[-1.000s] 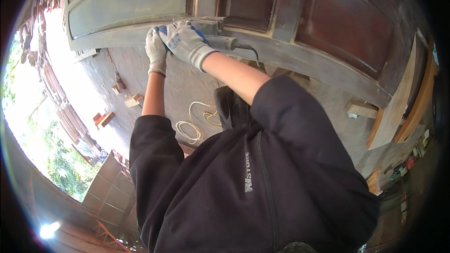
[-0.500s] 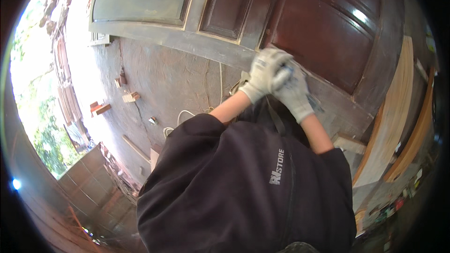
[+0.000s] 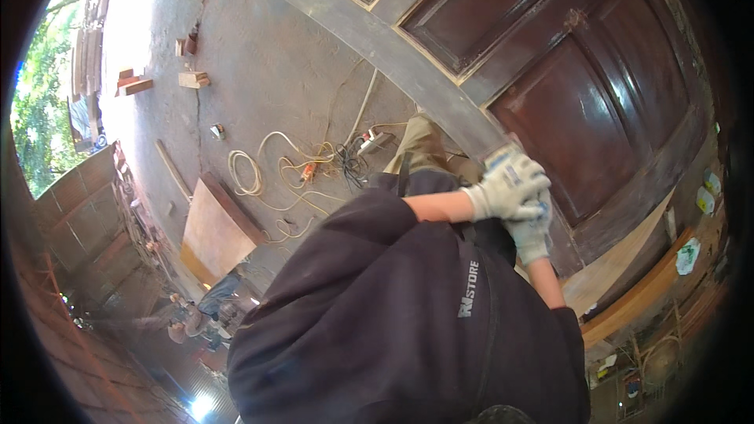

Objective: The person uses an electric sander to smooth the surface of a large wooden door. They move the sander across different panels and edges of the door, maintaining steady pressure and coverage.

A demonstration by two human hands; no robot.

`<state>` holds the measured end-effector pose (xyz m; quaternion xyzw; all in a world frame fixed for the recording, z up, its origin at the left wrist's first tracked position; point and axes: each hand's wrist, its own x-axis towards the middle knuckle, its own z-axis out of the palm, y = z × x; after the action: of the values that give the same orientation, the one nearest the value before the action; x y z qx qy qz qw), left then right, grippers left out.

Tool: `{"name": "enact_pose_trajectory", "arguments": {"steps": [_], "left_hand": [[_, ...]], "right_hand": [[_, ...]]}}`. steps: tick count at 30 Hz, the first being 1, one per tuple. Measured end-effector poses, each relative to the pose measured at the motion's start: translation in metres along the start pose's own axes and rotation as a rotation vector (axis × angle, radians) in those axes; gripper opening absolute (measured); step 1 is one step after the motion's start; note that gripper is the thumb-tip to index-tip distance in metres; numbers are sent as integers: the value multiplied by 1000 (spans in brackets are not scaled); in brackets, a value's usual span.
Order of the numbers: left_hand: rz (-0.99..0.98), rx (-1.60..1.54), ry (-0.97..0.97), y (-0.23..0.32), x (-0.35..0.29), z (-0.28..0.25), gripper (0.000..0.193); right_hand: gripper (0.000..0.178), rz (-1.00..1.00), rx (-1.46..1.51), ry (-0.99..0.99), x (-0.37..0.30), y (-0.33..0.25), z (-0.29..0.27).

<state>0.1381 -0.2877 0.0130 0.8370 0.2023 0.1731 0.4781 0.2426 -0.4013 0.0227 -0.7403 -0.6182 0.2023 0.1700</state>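
Both my hands wear whitish work gloves and are together over the near edge of a large panelled wooden door (image 3: 440, 86). My left hand (image 3: 509, 186) lies over my right, its fingers curled. Just under it is my right hand (image 3: 532, 234), closed and mostly covered. Whatever the fingers grip is hidden; a small brownish bit shows past the left glove's fingertips, too blurred to name. Beside the hands is a glossy dark red-brown door panel (image 3: 573, 118), framed by a duller greyish border.
Coiled pale cable (image 3: 245, 174) and a power strip (image 3: 375, 141) lie on the floor left of my legs. Farther left are small wood blocks (image 3: 193, 79), a stick (image 3: 173, 170) and a wooden box-like piece (image 3: 220, 224). Long curved-looking boards (image 3: 636, 294) lie at right.
The view has turned, bringing the cables and more floor into sight. My joined hands have shifted right along the door's near border, with the left still over the right.
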Motion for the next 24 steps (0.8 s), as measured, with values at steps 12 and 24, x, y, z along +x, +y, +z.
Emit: {"name": "enact_pose_trajectory", "arguments": {"steps": [12,24], "left_hand": [[-16,236,319,-183,26,-328,39],[33,278,254,-134,32,-254,35]], "right_hand": [[39,-172,14,59,331,-194,88],[46,-141,-3,136,259,-142,64]]}}
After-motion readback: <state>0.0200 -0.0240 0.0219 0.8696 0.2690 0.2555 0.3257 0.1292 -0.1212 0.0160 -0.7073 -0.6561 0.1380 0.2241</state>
